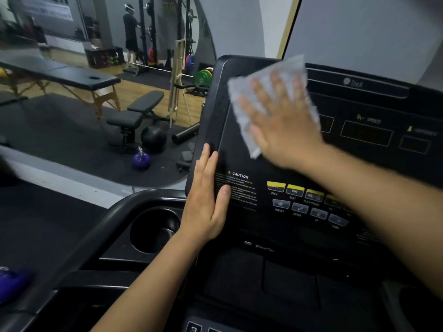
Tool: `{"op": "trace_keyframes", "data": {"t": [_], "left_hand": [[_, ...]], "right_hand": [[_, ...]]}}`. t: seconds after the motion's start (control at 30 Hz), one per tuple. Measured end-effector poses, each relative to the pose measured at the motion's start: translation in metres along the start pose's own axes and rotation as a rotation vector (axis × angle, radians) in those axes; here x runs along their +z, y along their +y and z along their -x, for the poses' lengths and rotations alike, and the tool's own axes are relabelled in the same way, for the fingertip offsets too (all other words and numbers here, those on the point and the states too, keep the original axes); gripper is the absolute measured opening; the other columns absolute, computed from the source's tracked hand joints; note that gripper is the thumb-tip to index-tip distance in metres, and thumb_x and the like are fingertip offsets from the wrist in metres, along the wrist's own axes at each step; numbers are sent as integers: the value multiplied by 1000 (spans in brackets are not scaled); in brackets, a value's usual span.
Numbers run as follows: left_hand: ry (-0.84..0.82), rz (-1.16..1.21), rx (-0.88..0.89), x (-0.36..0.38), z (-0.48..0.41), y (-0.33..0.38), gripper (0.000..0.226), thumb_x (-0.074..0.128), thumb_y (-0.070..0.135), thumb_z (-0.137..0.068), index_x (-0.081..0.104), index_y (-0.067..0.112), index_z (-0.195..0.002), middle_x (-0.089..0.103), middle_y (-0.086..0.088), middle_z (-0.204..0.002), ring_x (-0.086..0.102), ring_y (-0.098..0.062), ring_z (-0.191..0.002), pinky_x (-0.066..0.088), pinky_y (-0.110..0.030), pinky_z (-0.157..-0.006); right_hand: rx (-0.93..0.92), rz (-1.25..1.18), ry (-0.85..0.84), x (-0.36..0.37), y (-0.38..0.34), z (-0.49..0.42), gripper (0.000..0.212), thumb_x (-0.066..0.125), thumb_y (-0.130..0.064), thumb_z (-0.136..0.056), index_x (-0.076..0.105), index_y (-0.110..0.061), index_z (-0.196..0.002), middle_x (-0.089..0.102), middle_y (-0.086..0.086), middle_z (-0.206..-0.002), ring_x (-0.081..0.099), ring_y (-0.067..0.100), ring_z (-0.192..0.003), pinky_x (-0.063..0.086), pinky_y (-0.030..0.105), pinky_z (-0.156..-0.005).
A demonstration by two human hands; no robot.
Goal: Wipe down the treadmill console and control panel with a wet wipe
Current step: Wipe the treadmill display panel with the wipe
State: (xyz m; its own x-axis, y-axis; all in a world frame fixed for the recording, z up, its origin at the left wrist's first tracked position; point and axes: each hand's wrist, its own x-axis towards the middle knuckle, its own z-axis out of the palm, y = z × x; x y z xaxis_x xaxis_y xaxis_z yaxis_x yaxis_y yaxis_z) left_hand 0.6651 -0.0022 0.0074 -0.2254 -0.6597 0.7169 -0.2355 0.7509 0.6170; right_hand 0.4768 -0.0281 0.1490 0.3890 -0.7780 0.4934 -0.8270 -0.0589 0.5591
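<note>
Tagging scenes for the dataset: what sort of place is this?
A gym, most likely: a treadmill console up close, a weight bench, a purple kettlebell and coloured weight plates beyond.

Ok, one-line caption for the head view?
Right hand presses a wet wipe on the treadmill console; left hand rests on its left edge.

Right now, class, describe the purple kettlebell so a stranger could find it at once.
Start at the treadmill console and look left to the black weight bench on the dark mat. A black ball sits at its foot; the kettlebell stands just in front, purple with a silvery handle while its neighbours are black.
</note>
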Motion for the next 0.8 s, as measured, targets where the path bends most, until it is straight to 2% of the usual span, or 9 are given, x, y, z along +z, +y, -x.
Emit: {"op": "trace_keyframes", "data": {"t": [0.13, 0.27, 0.33, 0.43, 0.5, 0.57, 0.63, 0.7, 0.8], "left_hand": [[-45, -4, 52, -6, 0, -6, 60, 40, 22, -99, 22, 0, -153, 13, -16, -164, 12, -21, -153, 19, -55, -120], [-88, -76, 100, -9, 5, -18, 59, 41, 20, -99, 26, -4, -151, 16, -18, -163, 15, -23, -153, 11, -46, -124], [-89, -100, 101, -8, 5, -19, 58, 41, 20, -99, 27, -4, -150, 17, -18, -163, 15, -24, -153, 8, -43, -124], [-67, -93, 72, -6, 6, -17, 58, 40, 20, -99, 27, -3, -151, 19, -18, -162, 16, -24, -152, 8, -42, -124], [-61, -79, 61, -7, 7, -15, 58, 40, 20, -99, 27, -3, -151, 20, -18, -162, 16, -23, -152, 9, -42, -124], [-53, -48, 39, -8, 6, -12, 58, 40, 19, -99, 28, -4, -150, 21, -18, -162, 18, -23, -152, 12, -44, -124], [-24, -7, 18, -13, 5, -5, 56, 41, 19, -98, 32, -5, -147, 26, -19, -160, 22, -22, -151, 19, -41, -123], [20, -2, 15, -23, 7, -2, 52, 41, 20, -97, 39, -5, -143, 33, -20, -156, 30, -24, -147, 25, -35, -120], [53, -102, 20, -43, 16, -1, 46, 41, 24, -98, 49, 0, -136, 38, -15, -152, 37, -21, -141, 31, -34, -116]], "right_hand": [[-444, -87, -30, 20, -66, 73, 42, 47, -37, -90, 63, -21, -125, 45, 12, -149, 28, 40, -144, 9, 66, -115], [-666, -96, -93, 18, -24, 90, 45, 38, -41, -100, 49, -32, -142, 35, 3, -157, 25, 29, -147, 13, 59, -117], [-569, 0, -52, 12, 17, 53, 48, 34, -43, -101, 42, -31, -147, 34, 7, -157, 27, 33, -146, 16, 64, -115], [-238, 48, -62, -1, 46, -3, 55, 18, -47, -101, 22, -29, -153, 21, 10, -161, 16, 38, -148, 6, 65, -116], [-75, 66, -30, -3, 30, -21, 57, 7, -52, -101, 12, -33, -154, 9, 5, -164, 5, 37, -150, 2, 64, -117], [-3, 51, -10, -3, -6, -23, 57, 14, -50, -100, 15, -34, -155, 10, 5, -164, 5, 39, -149, 2, 65, -116], [-108, 37, -14, 4, -44, -4, 58, 29, -48, -95, 28, -31, -151, 23, 8, -160, 16, 42, -145, 5, 66, -113], [-317, -8, -34, 14, -69, 30, 57, 41, -45, -92, 42, -23, -145, 33, 9, -157, 22, 41, -145, 8, 67, -114], [-578, -55, -119, 13, -57, 59, 48, 38, -45, -97, 46, -32, -143, 34, 4, -157, 24, 33, -147, 11, 64, -115]]}}
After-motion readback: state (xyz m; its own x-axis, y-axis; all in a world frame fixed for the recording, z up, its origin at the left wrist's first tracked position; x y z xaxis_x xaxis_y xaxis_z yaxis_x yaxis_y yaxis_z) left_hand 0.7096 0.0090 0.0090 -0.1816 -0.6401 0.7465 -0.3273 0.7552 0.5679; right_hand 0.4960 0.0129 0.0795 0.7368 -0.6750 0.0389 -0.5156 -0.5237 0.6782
